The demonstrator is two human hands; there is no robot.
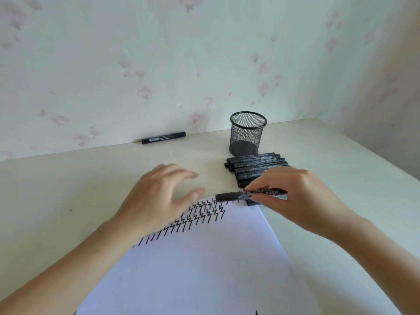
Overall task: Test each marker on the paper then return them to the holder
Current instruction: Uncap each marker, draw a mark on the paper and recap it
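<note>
Marker (234, 196), black and capped, lies level at centre frame, pinched by the right hand (293, 196) over the top corner of the paper (204, 258). Left of it the left hand (159, 192) hovers, fingers spread, holding nothing. Above the grip lies a row of markers (254, 167), then the mesh holder (247, 135); one lone marker (163, 138) sits by the wall, upper left.

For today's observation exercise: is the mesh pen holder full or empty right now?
Empty. Through the mesh holder only its bare base shows; the markers lie stacked on the table beside it.
</note>
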